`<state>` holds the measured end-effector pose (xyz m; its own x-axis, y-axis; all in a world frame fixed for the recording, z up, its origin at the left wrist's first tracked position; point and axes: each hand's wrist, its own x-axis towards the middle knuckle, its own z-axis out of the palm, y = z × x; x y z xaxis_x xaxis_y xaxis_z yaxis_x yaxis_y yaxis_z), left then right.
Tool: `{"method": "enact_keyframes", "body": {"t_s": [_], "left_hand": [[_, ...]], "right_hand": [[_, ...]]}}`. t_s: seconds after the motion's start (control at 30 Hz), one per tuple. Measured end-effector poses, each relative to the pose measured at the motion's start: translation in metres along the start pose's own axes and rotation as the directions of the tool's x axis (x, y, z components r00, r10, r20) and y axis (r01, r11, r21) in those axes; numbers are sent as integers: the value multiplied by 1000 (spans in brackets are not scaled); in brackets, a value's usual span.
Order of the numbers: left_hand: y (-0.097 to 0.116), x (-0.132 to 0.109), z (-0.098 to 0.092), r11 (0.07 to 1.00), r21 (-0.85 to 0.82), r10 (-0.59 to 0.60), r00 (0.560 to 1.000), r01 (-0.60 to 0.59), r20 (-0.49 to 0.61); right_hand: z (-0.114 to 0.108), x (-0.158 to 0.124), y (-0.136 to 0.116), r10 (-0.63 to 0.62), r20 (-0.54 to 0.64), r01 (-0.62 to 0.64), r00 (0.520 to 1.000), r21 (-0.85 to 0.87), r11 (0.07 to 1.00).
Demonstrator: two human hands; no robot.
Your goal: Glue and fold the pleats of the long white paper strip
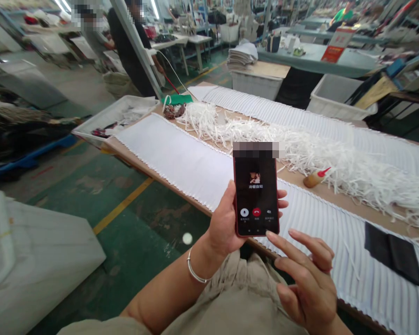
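A smartphone (255, 197) in a reddish case is held upright by my left hand (225, 221), thumb along one side and fingertips showing past the other. Its dark screen shows a call page with a red round button and a small picture. Just below the phone's lower right corner, my right hand (309, 274) has its fingers apart and holds nothing; whether a fingertip touches the phone I cannot tell. Behind the phone, white fabric pieces (174, 156) lie in overlapping rows on the table (192, 197).
A heap of white strips (314, 144) runs along the table's middle. Near it lies a bottle (314, 178) with a red tip. A black folded item (394, 253) rests on the fabric at right. White bins (42, 260) stand around. Two people (129, 51) are at the back left.
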<state>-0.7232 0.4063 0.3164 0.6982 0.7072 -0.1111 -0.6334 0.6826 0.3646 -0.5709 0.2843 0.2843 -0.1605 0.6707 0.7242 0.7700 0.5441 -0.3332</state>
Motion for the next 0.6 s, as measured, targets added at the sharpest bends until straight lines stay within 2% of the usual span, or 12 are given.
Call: {"method": "enact_keyframes", "body": {"t_s": [0.33,0.6], "left_hand": [[-3,-2,4,1000,12,7,1000,-8,31],[0,0,0,1000,-4,-9,998,9,65]], "right_hand": [[-2,2,0,-69,-47,69,997,6,998],[-1,6,3,-93,-25,93,995,-3,996]]}}
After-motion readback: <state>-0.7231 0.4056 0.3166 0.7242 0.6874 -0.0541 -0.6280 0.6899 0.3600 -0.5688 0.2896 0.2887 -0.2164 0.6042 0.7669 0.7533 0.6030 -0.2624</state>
